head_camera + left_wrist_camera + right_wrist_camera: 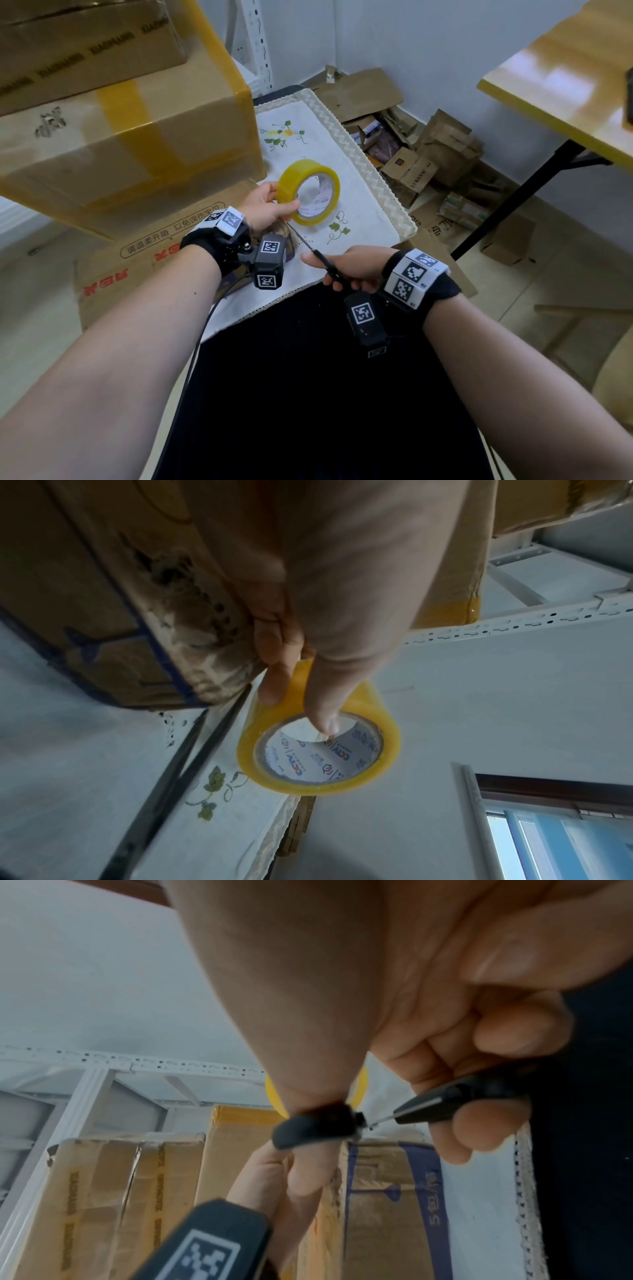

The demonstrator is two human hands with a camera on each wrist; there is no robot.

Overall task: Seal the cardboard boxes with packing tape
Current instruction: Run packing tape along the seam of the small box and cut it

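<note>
My left hand (pixel 284 202) pinches a yellow roll of packing tape (pixel 308 192) above the white cloth, thumb on the rim and fingers on its outer face; the left wrist view shows the same grip on the tape roll (pixel 318 750). My right hand (pixel 339 267) grips black-handled scissors (pixel 325 263), blades pointing up-left just below the roll. The scissor handles (pixel 445 1102) sit round my thumb and fingers. A large cardboard box (pixel 120 137) with yellow tape across its seam stands at the left, on a box with red print (pixel 154 246).
A white embroidered cloth (pixel 342 212) covers the work surface. Flattened cardboard and small boxes (pixel 428 164) lie piled on the floor by the wall. A yellow table (pixel 565 85) stands at the right, a white metal shelf (pixel 257 44) behind the boxes.
</note>
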